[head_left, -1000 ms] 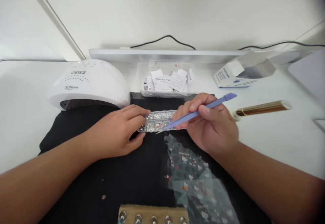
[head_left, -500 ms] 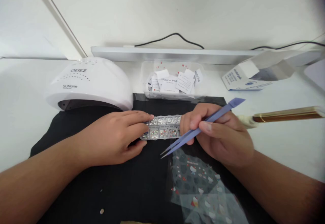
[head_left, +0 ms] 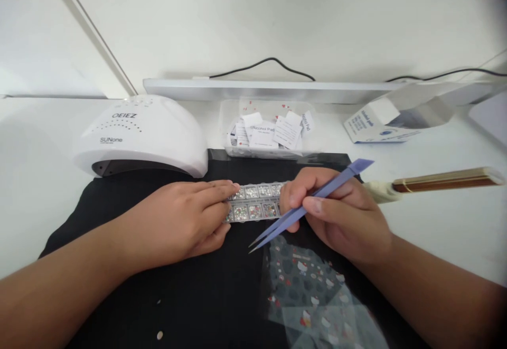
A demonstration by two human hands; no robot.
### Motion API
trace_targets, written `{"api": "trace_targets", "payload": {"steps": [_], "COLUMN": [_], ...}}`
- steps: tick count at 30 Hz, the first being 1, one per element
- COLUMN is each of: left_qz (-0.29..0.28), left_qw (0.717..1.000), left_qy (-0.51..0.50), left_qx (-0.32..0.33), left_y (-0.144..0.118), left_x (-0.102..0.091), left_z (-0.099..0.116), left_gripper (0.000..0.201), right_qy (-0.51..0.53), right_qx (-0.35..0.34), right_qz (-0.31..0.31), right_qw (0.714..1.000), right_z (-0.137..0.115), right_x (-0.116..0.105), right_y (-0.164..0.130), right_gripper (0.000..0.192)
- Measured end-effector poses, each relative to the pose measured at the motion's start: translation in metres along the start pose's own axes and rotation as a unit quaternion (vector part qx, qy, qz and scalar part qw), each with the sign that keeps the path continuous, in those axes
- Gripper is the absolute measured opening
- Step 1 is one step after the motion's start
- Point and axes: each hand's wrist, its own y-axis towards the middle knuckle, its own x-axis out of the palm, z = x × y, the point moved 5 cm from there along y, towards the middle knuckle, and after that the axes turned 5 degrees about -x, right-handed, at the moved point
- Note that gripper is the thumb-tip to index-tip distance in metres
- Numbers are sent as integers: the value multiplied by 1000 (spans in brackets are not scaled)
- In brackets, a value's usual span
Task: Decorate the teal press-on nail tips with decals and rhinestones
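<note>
My left hand [head_left: 186, 219] rests on the black mat [head_left: 190, 285], its fingertips pressing the left end of a clear rhinestone box [head_left: 255, 204] with several compartments. In my right hand [head_left: 340, 217] I pinch lilac plastic tweezers [head_left: 304, 207]. Their tips point down-left and hover just in front of the box, over the mat. My right fingers touch the box's right end.
A white nail lamp [head_left: 142, 135] sits back left. Behind the box stands a clear tub of alcohol pads [head_left: 269, 130]. An open white carton [head_left: 380, 122] lies back right, a gold-handled tool [head_left: 439, 180] to the right, and a patterned clear bag [head_left: 317, 291] lies on the mat.
The tweezer tips have come off the rhinestone box and moved toward me. My left hand stays on the box's left end. The view has tilted up slightly.
</note>
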Motion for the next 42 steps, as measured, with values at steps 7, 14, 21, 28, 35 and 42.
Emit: {"api": "trace_targets", "payload": {"steps": [7, 14, 21, 28, 35, 42], "left_qz": [-5, -2, -18, 1, -4, 0], "left_qw": [1000, 1000, 955, 940, 946, 953], "left_qy": [18, -3, -263, -304, -286, -270], "left_qx": [21, 12, -132, -152, -155, -138], "left_y": [2, 2, 0, 3, 3, 2], "left_x": [-1, -2, 5, 7, 6, 7], "left_z": [2, 1, -31, -36, -34, -32], "left_gripper": [26, 26, 18, 14, 15, 13], "right_qy": [-8, -29, -31, -27, -89, -181], "right_qx": [39, 77, 69, 30, 8, -14], "right_qz": [-9, -58, -58, 8, 8, -33], "right_qw": [999, 995, 995, 999, 996, 983], "right_z": [-2, -3, -2, -2, 0, 2], "right_x": [6, 12, 11, 8, 8, 6], "right_y": [4, 5, 5, 5, 4, -2], "right_gripper": [13, 10, 10, 14, 12, 7]}}
